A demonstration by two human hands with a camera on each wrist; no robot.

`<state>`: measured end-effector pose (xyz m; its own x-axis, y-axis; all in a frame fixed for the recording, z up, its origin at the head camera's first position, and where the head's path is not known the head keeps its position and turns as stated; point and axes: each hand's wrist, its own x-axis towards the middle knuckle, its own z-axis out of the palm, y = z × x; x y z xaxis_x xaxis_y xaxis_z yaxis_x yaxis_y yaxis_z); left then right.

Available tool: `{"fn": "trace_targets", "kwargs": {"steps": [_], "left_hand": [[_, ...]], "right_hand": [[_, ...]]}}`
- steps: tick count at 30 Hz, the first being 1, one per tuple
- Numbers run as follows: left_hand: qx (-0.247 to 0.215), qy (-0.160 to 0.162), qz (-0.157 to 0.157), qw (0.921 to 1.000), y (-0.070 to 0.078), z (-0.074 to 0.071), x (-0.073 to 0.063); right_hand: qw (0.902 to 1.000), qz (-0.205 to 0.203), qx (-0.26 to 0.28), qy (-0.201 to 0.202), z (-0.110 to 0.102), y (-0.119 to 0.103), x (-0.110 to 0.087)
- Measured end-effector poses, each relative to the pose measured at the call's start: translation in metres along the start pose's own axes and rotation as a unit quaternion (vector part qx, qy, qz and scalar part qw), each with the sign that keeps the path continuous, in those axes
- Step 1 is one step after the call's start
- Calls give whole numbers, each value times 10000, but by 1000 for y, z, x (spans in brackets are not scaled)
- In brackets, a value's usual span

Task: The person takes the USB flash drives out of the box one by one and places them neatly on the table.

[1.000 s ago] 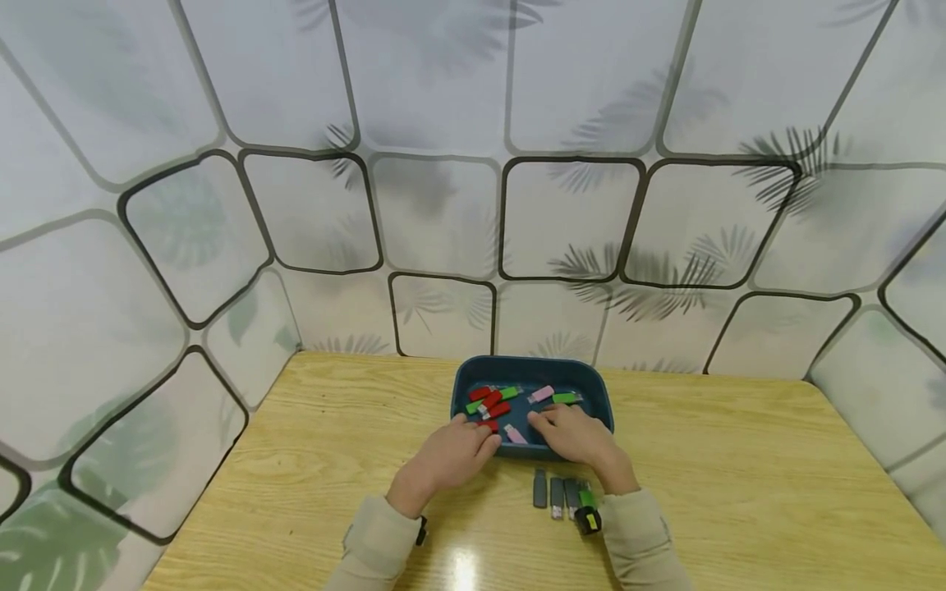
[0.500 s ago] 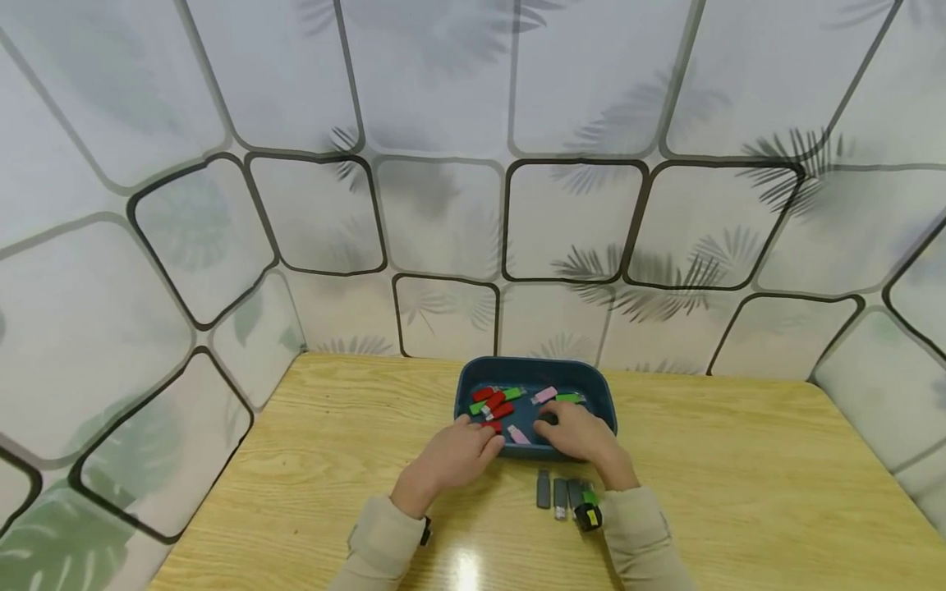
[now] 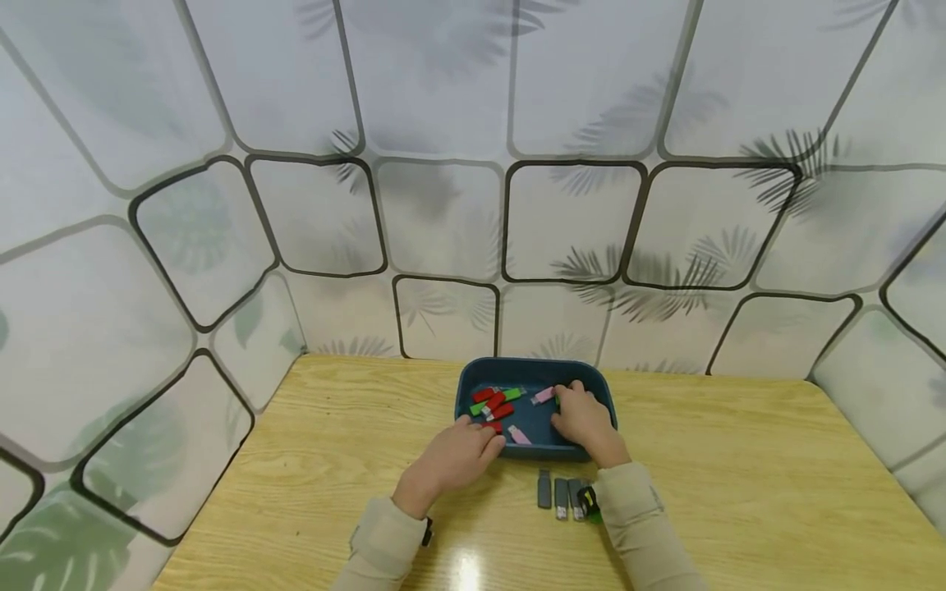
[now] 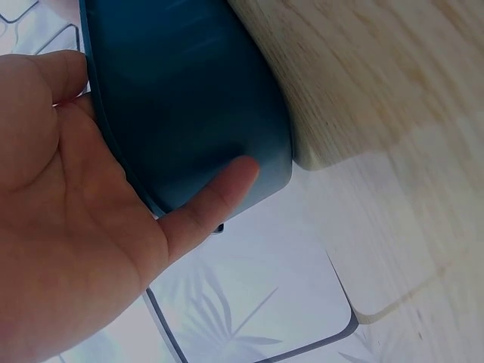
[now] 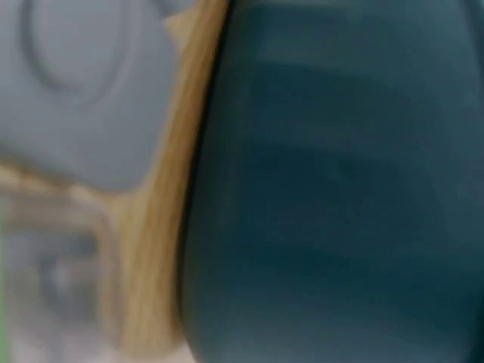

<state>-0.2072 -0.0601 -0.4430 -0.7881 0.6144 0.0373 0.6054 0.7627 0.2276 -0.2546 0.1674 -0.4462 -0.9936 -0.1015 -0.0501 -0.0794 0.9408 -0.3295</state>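
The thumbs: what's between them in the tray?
In the head view, a pink USB stick lies between the thumbs of the left hand and right hand.

The left hand [image 3: 452, 455] touches the dark-blue bin [image 3: 547, 452] of red, green and pink USB sticks [image 3: 502, 411] (one green, perhaps, under the right hand [image 3: 586, 420]).

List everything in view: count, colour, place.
Table: one, pale wood, foreground.
Backdrop: one, whitish, leaf-printed, behind table.
Tray: one, dark blue, on table.
Red USB sticks: four, red, tray left.
Green USB sticks: four visible, green, three in tray, one on table.
Pink USB sticks: two, pink, in tray.
Grey USB sticks: three, grey, table before tray.
Wrist devices: two, black, one per wrist.
Sleeves: two, beige, forearms.
Left hand: one, bare, tray's left rim.
Right hand: one, bare, over tray's right.
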Motion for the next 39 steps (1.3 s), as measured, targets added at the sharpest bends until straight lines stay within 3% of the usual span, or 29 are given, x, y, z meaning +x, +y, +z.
{"fn": "trace_targets", "kwargs": {"steps": [17, 24, 33, 39], "left_hand": [[100, 292, 232, 9993, 0, -4, 0], [42, 254, 206, 9995, 0, -4, -1], [61, 164, 135, 9998, 0, 0, -2], [123, 125, 110, 9998, 0, -1, -2]], "right_hand": [[9998, 93, -116, -105, 2, 2, 11], [9998, 42, -200, -76, 2, 4, 12], [9968, -427, 633, 222, -9, -2, -4], [9836, -545, 1659, 447, -14, -9, -19]]}}
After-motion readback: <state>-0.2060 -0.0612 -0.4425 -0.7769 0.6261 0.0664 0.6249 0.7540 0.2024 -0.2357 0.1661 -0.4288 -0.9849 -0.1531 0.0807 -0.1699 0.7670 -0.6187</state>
